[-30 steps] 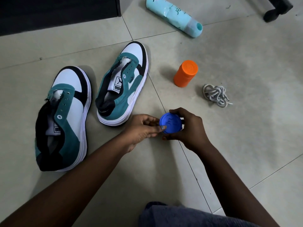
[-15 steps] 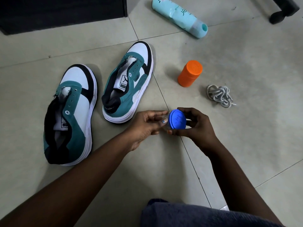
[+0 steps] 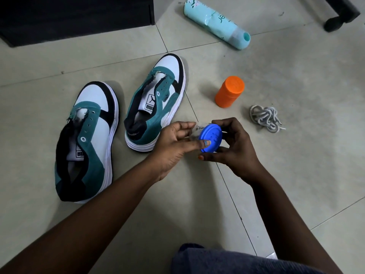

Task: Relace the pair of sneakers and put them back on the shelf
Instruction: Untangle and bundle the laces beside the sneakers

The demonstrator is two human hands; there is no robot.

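Note:
Two teal, white and black sneakers lie unlaced on the tiled floor, the left sneaker (image 3: 88, 135) nearer me and the right sneaker (image 3: 158, 99) beside it. A bundled grey lace (image 3: 264, 118) lies to the right. Both hands hold a small container with a blue lid (image 3: 211, 137) just above the floor. My left hand (image 3: 173, 143) holds its clear body, thumb against the lid's edge. My right hand (image 3: 235, 149) curls round the lid from the right. What the container holds is hard to make out.
An orange capped container (image 3: 230, 91) stands between the right sneaker and the lace. A pale teal bottle (image 3: 215, 22) lies on its side further back. Dark furniture (image 3: 75, 14) fills the top left, a chair caster (image 3: 341, 14) the top right. My clothed knee (image 3: 237, 260) is at the bottom.
The blue lid has tilted toward the right, and a clear part of the container now shows beside it. Both hands kept their hold; the sneakers and lace have not moved.

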